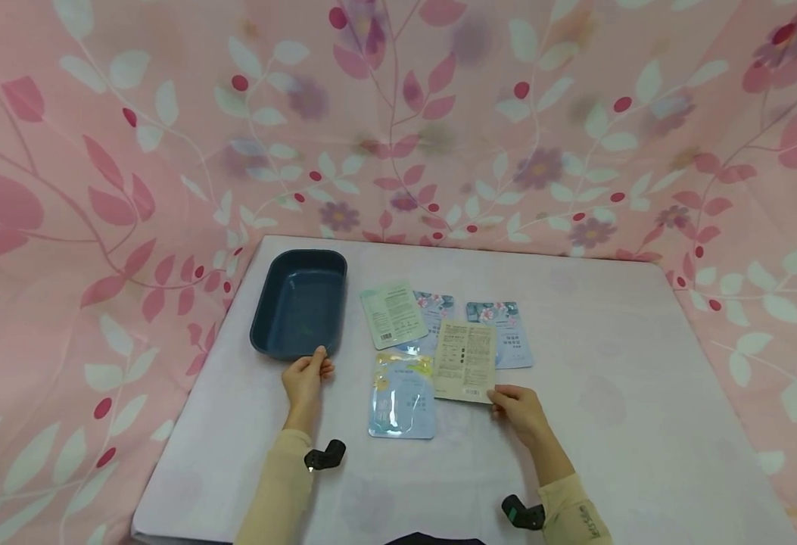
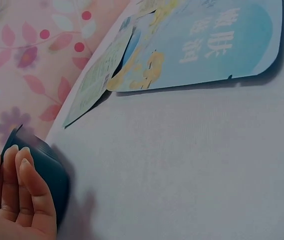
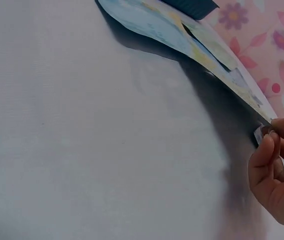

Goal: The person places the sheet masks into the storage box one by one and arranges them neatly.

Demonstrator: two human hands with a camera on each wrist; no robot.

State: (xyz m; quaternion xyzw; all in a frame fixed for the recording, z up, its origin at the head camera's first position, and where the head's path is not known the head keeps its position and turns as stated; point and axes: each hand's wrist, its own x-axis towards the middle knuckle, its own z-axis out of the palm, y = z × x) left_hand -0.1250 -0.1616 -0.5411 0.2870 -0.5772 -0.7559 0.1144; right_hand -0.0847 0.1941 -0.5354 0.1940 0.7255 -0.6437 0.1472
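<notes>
My left hand [image 1: 306, 382] pinches the near right rim of a dark blue rectangular tray [image 1: 300, 306], thumb over the edge and fingers outside, as the left wrist view also shows. With thumb and fingers my right hand [image 1: 519, 411] pinches the lower right corner of a beige printed packet [image 1: 465, 359]. That packet overlaps its neighbours, and its held corner is raised off the table in the right wrist view. Beside it lie a light blue packet with yellow print [image 1: 402, 397], a pale green packet [image 1: 394, 314] and a blue floral packet [image 1: 514, 337]. Another floral packet [image 1: 437, 306] is partly covered.
A white cloth covers the table [image 1: 616, 424]. Pink floral fabric [image 1: 425, 121] hangs behind it and at both sides. The tray stands at the table's far left, close to the fabric. A black camera is strapped to each wrist.
</notes>
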